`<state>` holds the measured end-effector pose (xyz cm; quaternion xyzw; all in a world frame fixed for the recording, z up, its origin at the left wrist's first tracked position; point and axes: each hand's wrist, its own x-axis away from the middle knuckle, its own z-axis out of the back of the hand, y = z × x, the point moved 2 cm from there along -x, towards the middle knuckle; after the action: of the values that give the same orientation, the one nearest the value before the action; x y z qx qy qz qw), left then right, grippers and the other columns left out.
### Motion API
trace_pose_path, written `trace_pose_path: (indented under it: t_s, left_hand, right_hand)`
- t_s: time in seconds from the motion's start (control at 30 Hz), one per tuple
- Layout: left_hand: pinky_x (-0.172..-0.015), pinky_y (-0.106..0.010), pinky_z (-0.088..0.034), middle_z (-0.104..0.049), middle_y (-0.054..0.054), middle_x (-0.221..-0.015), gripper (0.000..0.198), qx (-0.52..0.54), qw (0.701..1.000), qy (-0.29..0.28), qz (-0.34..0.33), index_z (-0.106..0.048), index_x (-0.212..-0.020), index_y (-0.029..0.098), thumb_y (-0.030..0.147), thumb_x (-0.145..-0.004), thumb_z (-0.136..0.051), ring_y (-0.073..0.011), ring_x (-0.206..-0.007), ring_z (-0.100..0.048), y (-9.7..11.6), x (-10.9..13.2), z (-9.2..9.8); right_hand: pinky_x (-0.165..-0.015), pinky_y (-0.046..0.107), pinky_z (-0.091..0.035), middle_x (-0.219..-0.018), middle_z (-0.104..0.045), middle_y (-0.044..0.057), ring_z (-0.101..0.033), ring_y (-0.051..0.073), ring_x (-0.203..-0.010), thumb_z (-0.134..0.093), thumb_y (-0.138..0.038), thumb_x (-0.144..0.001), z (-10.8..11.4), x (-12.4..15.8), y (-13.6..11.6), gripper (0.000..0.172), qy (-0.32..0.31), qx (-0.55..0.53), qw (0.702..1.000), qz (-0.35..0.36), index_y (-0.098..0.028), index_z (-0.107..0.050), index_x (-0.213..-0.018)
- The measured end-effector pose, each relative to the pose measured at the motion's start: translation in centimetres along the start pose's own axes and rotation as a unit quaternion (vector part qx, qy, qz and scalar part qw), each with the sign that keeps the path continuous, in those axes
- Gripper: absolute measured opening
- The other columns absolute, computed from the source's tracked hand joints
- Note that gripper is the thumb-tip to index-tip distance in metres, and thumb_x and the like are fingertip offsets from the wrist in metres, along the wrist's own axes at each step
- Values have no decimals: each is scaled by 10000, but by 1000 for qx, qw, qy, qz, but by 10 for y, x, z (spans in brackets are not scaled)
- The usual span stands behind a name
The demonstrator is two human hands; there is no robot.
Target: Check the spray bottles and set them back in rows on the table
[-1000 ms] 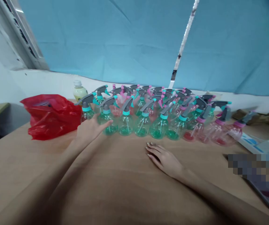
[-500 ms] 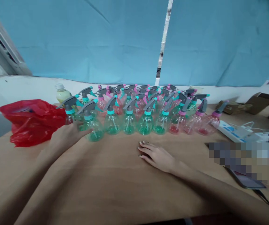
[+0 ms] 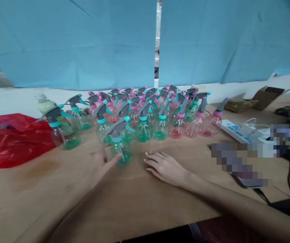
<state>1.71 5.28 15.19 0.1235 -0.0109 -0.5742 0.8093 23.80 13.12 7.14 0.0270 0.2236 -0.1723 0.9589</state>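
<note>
My left hand (image 3: 101,166) is closed round the lower left side of a clear green spray bottle (image 3: 122,150). This bottle has a grey head and a turquoise collar, and stands in front of the others. My right hand (image 3: 165,167) lies on the table with its fingers stretched out, to the right of that bottle and apart from it. Behind both hands are rows of spray bottles, green ones such as the green bottle (image 3: 143,131) and pink ones such as the pink bottle (image 3: 177,128). Another green bottle (image 3: 66,135) stands apart on the left.
A red plastic bag (image 3: 18,140) lies at the left, with a white-capped bottle (image 3: 45,104) behind it. To the right are a white power strip (image 3: 236,130) with cables, a phone (image 3: 251,182) and an open cardboard box (image 3: 268,98). A blue curtain (image 3: 84,44) hangs at the back.
My left hand has moved to the right with the green spray bottle, from the left end of the front row. My right hand stays flat on the table. The view has swung right.
</note>
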Motion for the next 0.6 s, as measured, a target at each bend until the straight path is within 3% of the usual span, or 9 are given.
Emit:
trace_pose_path:
  t_s: [0.13, 0.23, 0.33, 0.37, 0.43, 0.5, 0.6]
  left_hand:
    - [-467, -298, -356, -581, 12, -616, 617, 21, 999, 21, -27, -400, -1253, 176, 645, -854, -359, -241, -545, -611, 24, 0, -28]
    - [-414, -281, -335, -553, 23, -659, 542, 56, 989, 128, -51, -375, -1239, 183, 575, -868, -419, -188, -458, -559, 36, 9, -36]
    - [-482, -277, -415, -526, 17, -668, 222, 99, 948, 221, -205, -502, -1024, 223, 398, -890, -480, -169, -529, -574, 57, 24, -36]
    - [-564, -285, -463, -544, -1, -712, 120, 116, 927, 220, -280, -529, -956, 230, 323, -894, -487, -176, -624, -603, 66, 29, -36]
    - [-721, -326, -500, -580, -66, -916, 98, 156, 899, 186, -364, -553, -961, 215, 236, -877, -507, -202, -838, -608, 85, 34, -37]
    - [-803, -363, -497, -574, -89, -1039, 160, 192, 884, 133, -404, -555, -1017, 207, 211, -857, -540, -218, -958, -575, 103, 36, -41]
    - [-823, -402, -486, -593, -85, -1062, 216, 212, 866, 83, -445, -547, -1044, 195, 218, -832, -584, -233, -978, -552, 122, 36, -50]
  right_hand:
    - [-941, 405, -481, -1188, -634, 107, -575, 238, -1119, -451, -260, -940, 6, 10, 9, 269, 8, 0, 1000, -27, -161, -616, -1128]
    - [-888, 394, -502, -1100, -663, 98, -603, 242, -1048, -455, -278, -939, 11, 15, 13, 237, 3, 15, 999, -44, -164, -647, -1018]
    - [-839, 392, -511, -1072, -665, 111, -614, 250, -991, -463, -261, -933, 16, 16, 13, 226, -8, 27, 998, -49, -140, -653, -955]
    - [-828, 393, -511, -1086, -659, 119, -611, 254, -984, -475, -249, -925, 17, 16, 12, 214, -14, 28, 998, -48, -131, -650, -959]
    - [-822, 390, -505, -1095, -651, 123, -603, 253, -973, -505, -212, -900, 17, 15, 11, 182, -27, 23, 999, -40, -126, -644, -978]
    - [-825, 382, -497, -1039, -658, 106, -593, 241, -959, -510, -178, -880, 13, 14, 11, 164, -36, 6, 999, -26, -144, -645, -966]
    - [-820, 370, -490, -921, -656, 56, -584, 220, -929, -503, -185, -865, 3, 14, 12, 154, -22, -35, 998, -39, -203, -653, -896]
